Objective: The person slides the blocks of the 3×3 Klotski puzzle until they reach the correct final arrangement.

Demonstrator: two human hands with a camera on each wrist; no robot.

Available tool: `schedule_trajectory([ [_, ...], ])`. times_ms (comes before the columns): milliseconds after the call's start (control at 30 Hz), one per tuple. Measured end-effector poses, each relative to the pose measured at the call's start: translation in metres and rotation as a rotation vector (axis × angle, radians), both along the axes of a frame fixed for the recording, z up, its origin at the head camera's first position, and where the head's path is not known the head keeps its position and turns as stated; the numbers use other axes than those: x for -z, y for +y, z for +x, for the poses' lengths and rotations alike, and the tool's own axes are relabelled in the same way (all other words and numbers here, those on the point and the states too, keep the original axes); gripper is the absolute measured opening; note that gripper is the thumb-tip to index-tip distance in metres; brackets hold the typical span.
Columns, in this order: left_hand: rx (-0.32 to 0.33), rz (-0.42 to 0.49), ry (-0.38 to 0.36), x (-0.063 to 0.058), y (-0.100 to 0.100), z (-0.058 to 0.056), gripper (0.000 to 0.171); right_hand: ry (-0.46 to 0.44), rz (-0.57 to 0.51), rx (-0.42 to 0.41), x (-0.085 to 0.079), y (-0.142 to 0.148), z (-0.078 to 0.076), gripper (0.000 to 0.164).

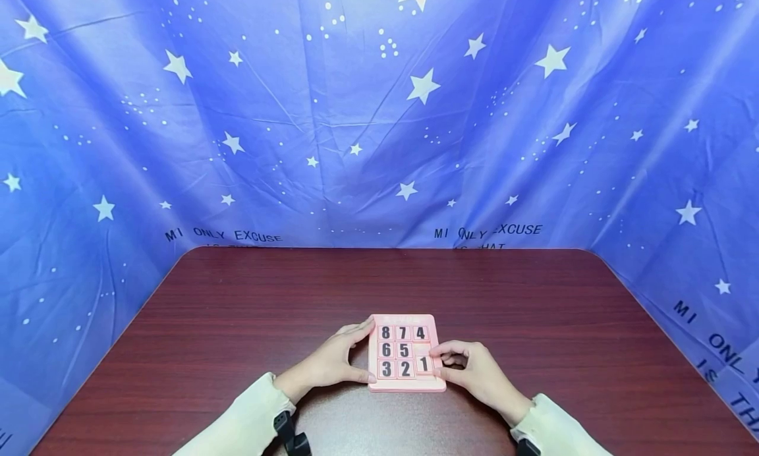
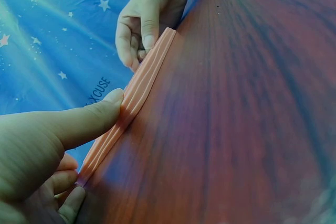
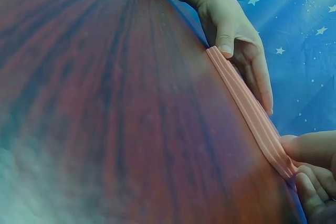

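Observation:
A pink number slide puzzle [image 1: 408, 386] lies flat on the table, its black-numbered tiles reading 8 7 4, 6 5 and a gap, then 3 2 1. The 1 tile [image 1: 423, 364] sits slightly higher than its row, just under the gap. My left hand [image 1: 326, 358] grips the left side, thumb at the near corner and fingers along the far corner. At the right edge, beside the 1 tile, my right hand [image 1: 474, 370] has its thumb and bent forefinger on the puzzle. Both wrist views show the puzzle's ridged side between the hands; its top face is hidden there.
The dark red wood-grain table [image 1: 267, 298] extends around the puzzle on all sides. A blue star-patterned cloth [image 1: 356, 113] hangs behind it and along both sides. Black straps with small devices [image 1: 290, 433] sit at the wrists.

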State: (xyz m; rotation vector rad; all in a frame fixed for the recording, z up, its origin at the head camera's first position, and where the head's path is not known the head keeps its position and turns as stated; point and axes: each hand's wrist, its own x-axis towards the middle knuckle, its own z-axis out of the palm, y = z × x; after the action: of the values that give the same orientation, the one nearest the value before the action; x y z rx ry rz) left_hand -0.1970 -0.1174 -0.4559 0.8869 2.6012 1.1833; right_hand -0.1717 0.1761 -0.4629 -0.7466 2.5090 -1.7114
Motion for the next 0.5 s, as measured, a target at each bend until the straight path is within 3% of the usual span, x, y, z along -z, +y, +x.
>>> schedule_trajectory([
  [500, -0.007, 0.012, -0.005, 0.0008, 0.0002, 0.0002, 0.099, -0.014, 0.020, -0.021, -0.0022, 0.0015, 0.0050, 0.022],
])
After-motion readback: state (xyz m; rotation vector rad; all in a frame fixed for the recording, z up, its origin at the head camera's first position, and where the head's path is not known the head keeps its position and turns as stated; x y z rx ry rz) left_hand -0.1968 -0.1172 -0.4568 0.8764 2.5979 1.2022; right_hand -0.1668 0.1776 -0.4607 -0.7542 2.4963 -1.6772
